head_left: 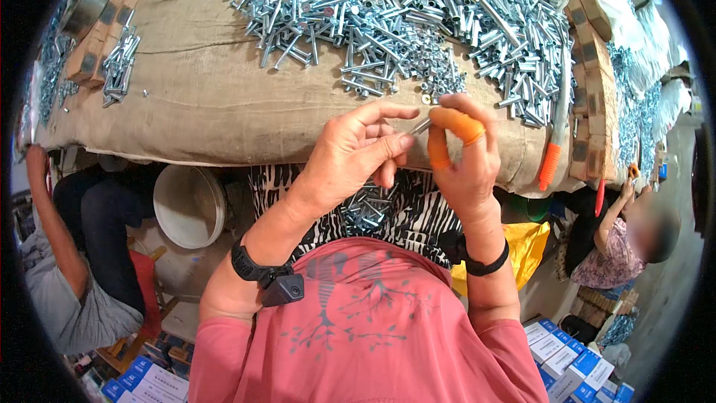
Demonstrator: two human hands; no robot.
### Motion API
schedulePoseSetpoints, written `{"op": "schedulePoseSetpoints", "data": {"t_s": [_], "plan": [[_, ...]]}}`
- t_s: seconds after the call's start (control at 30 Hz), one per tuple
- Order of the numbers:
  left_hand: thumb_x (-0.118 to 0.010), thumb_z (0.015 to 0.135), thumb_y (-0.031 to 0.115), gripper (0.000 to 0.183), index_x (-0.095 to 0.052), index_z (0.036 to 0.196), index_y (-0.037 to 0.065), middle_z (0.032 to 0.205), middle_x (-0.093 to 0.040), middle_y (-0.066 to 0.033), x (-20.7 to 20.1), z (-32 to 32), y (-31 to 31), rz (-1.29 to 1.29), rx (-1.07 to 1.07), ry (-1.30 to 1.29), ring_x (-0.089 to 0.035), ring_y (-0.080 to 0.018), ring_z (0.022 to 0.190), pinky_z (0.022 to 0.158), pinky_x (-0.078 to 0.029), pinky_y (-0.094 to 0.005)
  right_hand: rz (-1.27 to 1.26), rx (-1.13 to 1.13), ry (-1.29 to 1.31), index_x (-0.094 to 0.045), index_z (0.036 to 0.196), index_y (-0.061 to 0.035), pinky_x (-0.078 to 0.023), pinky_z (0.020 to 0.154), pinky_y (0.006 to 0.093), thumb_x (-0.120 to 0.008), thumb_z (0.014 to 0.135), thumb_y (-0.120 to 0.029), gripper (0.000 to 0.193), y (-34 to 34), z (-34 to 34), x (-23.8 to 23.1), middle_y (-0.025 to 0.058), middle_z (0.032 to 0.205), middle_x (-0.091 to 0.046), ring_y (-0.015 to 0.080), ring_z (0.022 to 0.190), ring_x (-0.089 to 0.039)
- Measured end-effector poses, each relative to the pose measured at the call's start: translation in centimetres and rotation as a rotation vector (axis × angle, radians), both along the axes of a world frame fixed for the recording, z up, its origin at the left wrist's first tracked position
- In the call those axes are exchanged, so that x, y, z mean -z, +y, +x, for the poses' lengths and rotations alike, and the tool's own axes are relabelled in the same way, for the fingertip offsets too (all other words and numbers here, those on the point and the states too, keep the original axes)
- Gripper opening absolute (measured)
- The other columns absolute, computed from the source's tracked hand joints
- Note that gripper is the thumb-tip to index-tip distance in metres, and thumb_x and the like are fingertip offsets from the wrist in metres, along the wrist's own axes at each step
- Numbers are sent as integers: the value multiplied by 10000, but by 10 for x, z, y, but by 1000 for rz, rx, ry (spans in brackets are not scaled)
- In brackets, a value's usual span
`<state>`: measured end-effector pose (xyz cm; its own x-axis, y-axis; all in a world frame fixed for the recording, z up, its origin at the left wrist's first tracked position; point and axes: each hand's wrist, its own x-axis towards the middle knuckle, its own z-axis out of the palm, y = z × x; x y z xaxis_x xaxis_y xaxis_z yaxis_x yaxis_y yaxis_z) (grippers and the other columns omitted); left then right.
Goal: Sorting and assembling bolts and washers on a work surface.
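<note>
Burlap-covered table [209,97] is spreading beyond both hands, heaped with zinc bolts and sleeves [418,15]. Left hand [350,153] and right hand [462,157], wearing orange finger cots [459,125], are meeting together, pinching one small bolt [420,126] between the fingertips. Looks light, rigid, slick metal; best gripped by the shank near the ends.
</note>
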<state>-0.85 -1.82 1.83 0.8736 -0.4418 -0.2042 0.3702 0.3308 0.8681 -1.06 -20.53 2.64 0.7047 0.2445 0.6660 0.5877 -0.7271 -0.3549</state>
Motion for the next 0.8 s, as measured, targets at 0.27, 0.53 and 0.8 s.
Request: {"op": "schedulePoseSetpoints", "data": {"t_s": [0.27, 0.53, 0.8], "plan": [[-595, 942, 94, 258, -586, 1188, 16, 818, -634, -67, 7, 2, 9, -90, 35, 29, -601, -92, 594, 521, -492, -216, 654, -29, 511, -524, 1295, -8, -486, 734, 292, -505, 877, 92, 430, 1, -1, -3, 118, 1070, -614, 158, 783, -619], [-595, 949, 129, 216, -547, 1134, 28, 899, -643, -93, 12, 6, 15, -198, 68, 170, -629, -120, 676, 607, -532, -259, 321, -199, 602, -592, 1244, -40, -482, 598, 278, -527, 894, 59, 369, 3, 2, -2, 78, 891, -587, 157, 710, -613], [-607, 946, 157, 221, -517, 1107, 35, 921, -651, -111, 15, 11, 16, -207, 21, 134, -647, -133, 693, 628, -548, -274, -273, 228, 222, -650, 965, -86, -490, 674, 385, -750, 774, -149, 225, 0, 36, 11, 103, 851, -582, 314, 759, -602]]}}
